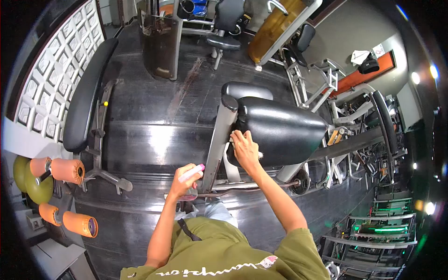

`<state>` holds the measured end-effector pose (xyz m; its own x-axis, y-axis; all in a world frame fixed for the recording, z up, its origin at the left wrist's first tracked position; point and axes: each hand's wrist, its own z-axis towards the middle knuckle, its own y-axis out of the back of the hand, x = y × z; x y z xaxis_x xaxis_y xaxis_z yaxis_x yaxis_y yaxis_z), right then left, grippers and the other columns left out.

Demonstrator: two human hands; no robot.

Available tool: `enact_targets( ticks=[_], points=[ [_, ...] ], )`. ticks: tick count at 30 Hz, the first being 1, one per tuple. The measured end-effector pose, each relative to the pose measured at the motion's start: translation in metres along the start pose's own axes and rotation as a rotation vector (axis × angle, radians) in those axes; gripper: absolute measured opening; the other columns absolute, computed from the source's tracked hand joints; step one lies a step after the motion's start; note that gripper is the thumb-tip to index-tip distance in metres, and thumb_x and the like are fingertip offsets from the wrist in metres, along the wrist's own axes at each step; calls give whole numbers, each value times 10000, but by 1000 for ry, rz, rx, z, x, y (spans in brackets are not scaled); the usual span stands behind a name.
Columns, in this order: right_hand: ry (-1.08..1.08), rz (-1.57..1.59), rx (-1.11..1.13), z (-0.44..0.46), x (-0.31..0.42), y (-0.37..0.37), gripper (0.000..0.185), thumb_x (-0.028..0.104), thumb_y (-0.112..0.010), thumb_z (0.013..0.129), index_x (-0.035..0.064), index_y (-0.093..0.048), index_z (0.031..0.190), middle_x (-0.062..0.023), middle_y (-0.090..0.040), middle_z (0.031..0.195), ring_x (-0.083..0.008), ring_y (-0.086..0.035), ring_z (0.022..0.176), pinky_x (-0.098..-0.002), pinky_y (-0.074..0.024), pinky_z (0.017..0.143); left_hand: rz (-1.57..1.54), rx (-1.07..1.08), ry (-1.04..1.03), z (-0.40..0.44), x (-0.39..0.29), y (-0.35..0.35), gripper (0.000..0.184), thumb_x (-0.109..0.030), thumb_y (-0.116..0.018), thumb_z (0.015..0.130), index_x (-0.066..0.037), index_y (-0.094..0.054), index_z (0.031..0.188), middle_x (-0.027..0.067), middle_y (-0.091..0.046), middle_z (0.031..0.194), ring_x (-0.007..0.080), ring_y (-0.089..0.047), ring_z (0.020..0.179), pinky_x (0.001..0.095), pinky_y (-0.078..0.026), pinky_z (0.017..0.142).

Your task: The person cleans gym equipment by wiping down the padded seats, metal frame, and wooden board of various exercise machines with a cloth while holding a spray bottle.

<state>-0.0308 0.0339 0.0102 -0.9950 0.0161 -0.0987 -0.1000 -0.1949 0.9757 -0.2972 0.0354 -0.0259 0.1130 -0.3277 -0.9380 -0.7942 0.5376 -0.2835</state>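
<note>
My left hand [185, 181] is wrapped round a spray bottle with a pink and white top [192, 172], left of a grey metal post [219, 140]. The bottle's pinkish lower part shows below the hand. My right hand [244, 148] presses a light cloth [260, 155] against the near left end of a black padded seat [280, 123], just right of the post. Most of the cloth is hidden under the fingers. A smaller black pad [247, 90] lies behind the seat.
A long black bench [88, 98] stands at the left, near orange foam rollers [67, 170] and green balls [37, 186]. Exercise machines [224, 42] stand at the back. A bar [233, 189] runs low before me. Racks [368, 238] fill the lower right.
</note>
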Motion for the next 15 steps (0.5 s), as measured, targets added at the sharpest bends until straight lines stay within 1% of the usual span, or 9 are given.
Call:
enact_targets(
  ticks=[2,3,5,6,9,10,11,13,15],
  points=[
    [133,-146,101,-6,2,-20,199,97,-637,793,91,-649,992,-20,-515,985,-223,-537,1025,-276,-582,573,-16,-28,5,-4,6,5,150,-156,-674,884,-9,-655,867,16,-622,720,83,-575,519,241,-452,478],
    [124,-200,243,-11,9,-26,263,90,-653,796,98,-672,1059,-5,-561,1079,-228,-526,1055,-301,-582,626,-22,-35,6,-7,8,7,150,-156,-674,884,-9,-655,867,16,-622,720,83,-575,519,241,-452,478],
    [206,-234,257,-29,15,-58,219,89,-665,779,87,-687,997,-12,-555,1085,-237,-518,1077,-304,-583,615,18,-69,17,-11,9,9,160,-157,-646,887,-3,-631,845,60,-647,759,120,-604,522,258,-475,495],
    [241,-255,325,-33,21,-60,169,86,-659,786,82,-693,952,-20,-543,1129,-246,-515,1087,-308,-585,611,18,-77,18,-13,9,11,160,-157,-646,887,-3,-631,845,60,-647,759,120,-604,522,258,-475,495],
    [237,-193,310,-27,12,-55,164,83,-652,791,80,-693,950,-29,-532,1141,-246,-517,1083,-313,-589,611,-6,-77,11,-20,7,17,152,-147,-646,888,-2,-632,846,64,-649,758,120,-602,519,258,-474,492],
    [214,-176,312,-19,12,-41,196,80,-652,792,69,-685,985,-36,-526,1124,-248,-526,1064,-327,-597,615,-21,-79,7,-21,6,19,149,-150,-660,887,-6,-642,852,43,-638,742,104,-588,516,251,-465,487],
    [159,-167,281,-10,9,-29,221,77,-644,804,81,-672,1023,-34,-522,1099,-249,-542,1029,-349,-602,611,-38,-78,4,-22,6,20,146,-152,-674,885,-11,-652,858,23,-628,727,88,-573,513,245,-457,482],
    [91,-36,123,5,-1,1,244,70,-651,804,107,-661,1045,-33,-525,1077,-251,-553,998,-363,-602,609,-19,-87,10,-21,7,23,150,-154,-673,886,-10,-648,853,25,-632,732,90,-576,515,247,-460,486],
    [29,30,93,5,-1,12,273,61,-661,796,135,-658,1059,-32,-531,1060,-254,-561,979,-379,-602,636,6,-86,17,-19,7,26,154,-157,-672,887,-10,-644,847,28,-636,738,92,-579,517,248,-462,491]
  ],
)
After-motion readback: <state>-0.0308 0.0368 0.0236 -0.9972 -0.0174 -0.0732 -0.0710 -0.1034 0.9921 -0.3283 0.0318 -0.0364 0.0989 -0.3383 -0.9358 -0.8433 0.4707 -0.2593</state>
